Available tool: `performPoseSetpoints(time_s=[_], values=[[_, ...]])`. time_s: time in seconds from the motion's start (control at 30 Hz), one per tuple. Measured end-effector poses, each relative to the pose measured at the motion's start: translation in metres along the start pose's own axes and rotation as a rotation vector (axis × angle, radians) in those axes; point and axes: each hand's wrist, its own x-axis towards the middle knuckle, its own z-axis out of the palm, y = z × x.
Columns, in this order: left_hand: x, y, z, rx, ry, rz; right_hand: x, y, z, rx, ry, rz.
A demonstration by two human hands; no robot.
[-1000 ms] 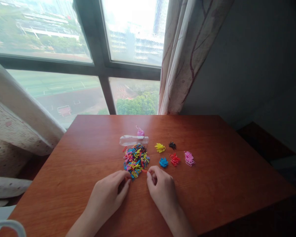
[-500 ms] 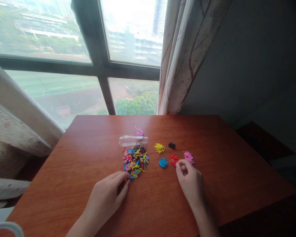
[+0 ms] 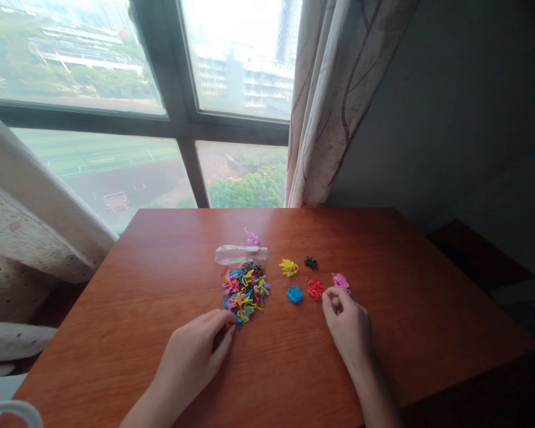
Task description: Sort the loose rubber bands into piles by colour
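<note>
Bottle [image 3: 237,255]: between mixed pile [image 3: 246,290] and surface's [image 3: 169,270] far edge.
My left hand [image 3: 194,345]: narrow at pile; can't tell if gripping.
My right hand [image 3: 348,326]: likewise, beside red heap [image 3: 314,289].

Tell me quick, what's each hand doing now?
Left hand: curled at the mixed pile; can't tell if it's holding anything.
Right hand: curled by the red pile; can't tell either.

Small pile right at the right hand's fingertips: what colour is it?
The small pile by the right hand is red, seen best in the head view.
</note>
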Motion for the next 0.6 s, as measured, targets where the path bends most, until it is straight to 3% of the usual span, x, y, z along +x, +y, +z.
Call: performPoseSetpoints(time_s=[0.33, 0.6], values=[[0.000, -0.004, 0.005, -0.023, 0.008, 0.005, -0.003, -0.004, 0.001, 0.022, 0.029, -0.043], [0.000, -0.003, 0.006, -0.014, -0.050, -0.036, -0.020, -0.043, 0.015, 0.121, -0.091, -0.179]])
